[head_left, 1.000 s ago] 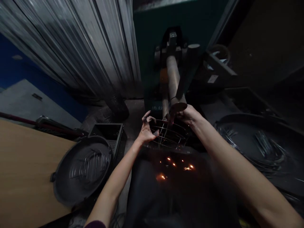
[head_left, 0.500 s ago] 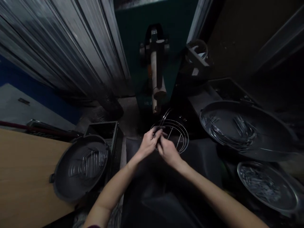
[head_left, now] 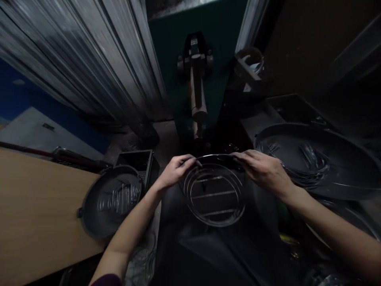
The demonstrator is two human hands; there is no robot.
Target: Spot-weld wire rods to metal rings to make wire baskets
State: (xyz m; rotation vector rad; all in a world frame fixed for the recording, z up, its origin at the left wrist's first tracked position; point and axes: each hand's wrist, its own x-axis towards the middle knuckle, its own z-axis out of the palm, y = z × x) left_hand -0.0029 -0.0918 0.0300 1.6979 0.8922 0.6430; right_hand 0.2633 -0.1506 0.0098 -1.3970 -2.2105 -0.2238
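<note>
While the left hand (head_left: 178, 170) and right hand (head_left: 263, 170) stand apart, each pinching a thin, shiny, curved metal wire (head_left: 217, 155), a round, silvery wire rack (head_left: 212, 194) lies between and just below them.
Judging by its rings and the straight silvery crossbars (head_left: 218, 212) spanning them, the rack looks largely formed; what remains, and whether the curved wire is joined to it, cannot be told, since fingers cover the grips and dimness blurs the rings. Beyond the hands, apart from the rack, a brown cylindrical bar (head_left: 197, 93) juts from a dark green metal machine (head_left: 169, 43). Left of the left hand, a black round pan (head_left: 92, 208) holds bent wires; past the right hand, loose silvery wires (head_left: 309, 174) in a wide, dark-grey round pan (head_left: 351, 159) seem unassembled. The right forearm partly hides another container.
</note>
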